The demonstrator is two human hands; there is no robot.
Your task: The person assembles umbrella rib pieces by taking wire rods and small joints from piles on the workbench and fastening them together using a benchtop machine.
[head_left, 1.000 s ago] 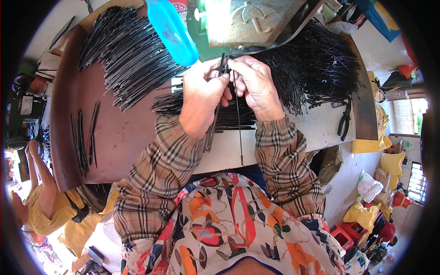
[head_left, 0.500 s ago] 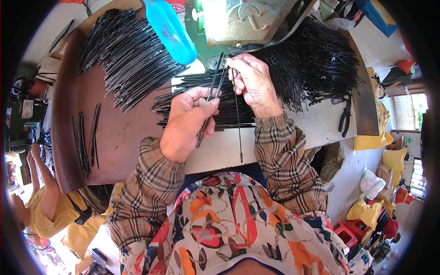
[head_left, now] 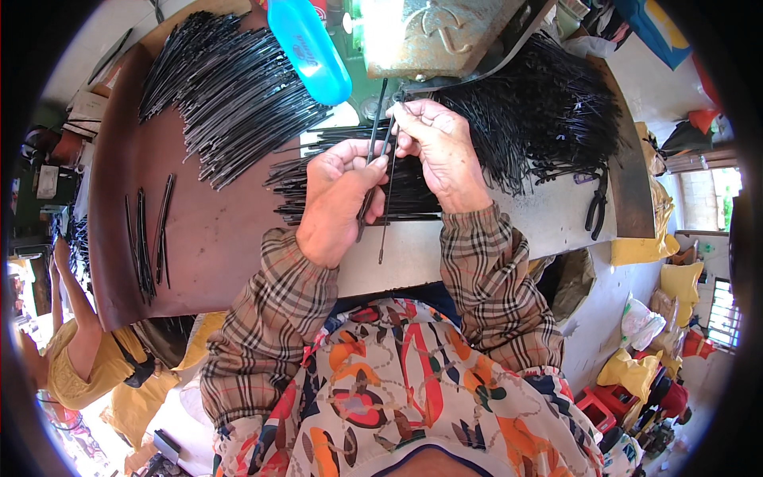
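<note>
Close together over the table's near middle, both my hands work on thin black metal rods that look like umbrella ribs. My left hand [head_left: 338, 199] is closed, with thumb and fingers pinching long black umbrella ribs [head_left: 378, 119] that stand nearly upright. The fingers of my right hand [head_left: 437, 151] pinch the upper end of a rib, just below the front of a green machine [head_left: 359, 75]. That thin rib [head_left: 385, 238] hangs down beside my left fingertips. Behind my hands lies a pile of black ribs [head_left: 318, 179], partly covered by them.
Large bundles of black ribs lie at the left [head_left: 238, 103] and right [head_left: 524, 111]. A bright blue plastic container [head_left: 311, 52] leans near a rusty metal box [head_left: 445, 40]. Black-handled pliers [head_left: 597, 207] rest at the right. A person in yellow [head_left: 91, 358] is at far left.
My left hand has shifted right, nearer my right hand. The hanging rib's lower end has swung left and up, beside my left fingers. My right hand keeps its pinch.
</note>
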